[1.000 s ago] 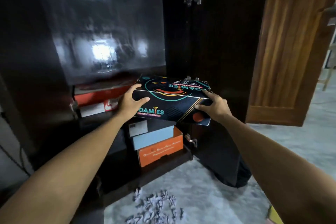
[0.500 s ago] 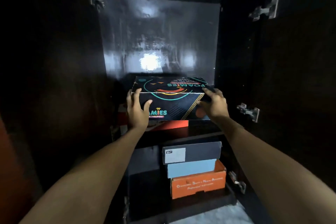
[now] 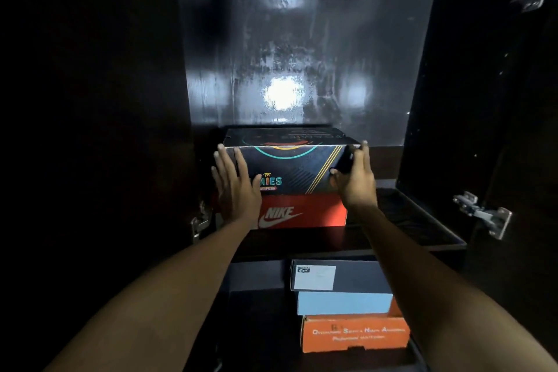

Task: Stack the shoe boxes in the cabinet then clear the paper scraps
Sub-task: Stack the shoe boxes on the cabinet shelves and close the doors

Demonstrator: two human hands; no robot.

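A dark patterned shoe box (image 3: 290, 167) sits level on a red Nike box (image 3: 299, 211), between the left hand (image 3: 234, 187) and right hand (image 3: 354, 177). Below the hands, navy (image 3: 359, 276), light-blue (image 3: 344, 302) and orange boxes (image 3: 354, 335) lie stacked.

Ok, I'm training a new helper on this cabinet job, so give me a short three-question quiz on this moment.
1. True or false: the dark patterned box sits on the red Nike box.
2. How does the left hand meet that dark box? A) fingers straight against its front B) curled under it C) away from it
3. How many boxes are in the lower stack, counting the orange box at the bottom?

Key: 1 true; 2 A; 3 three: the orange box, a light blue box, a dark labelled box.
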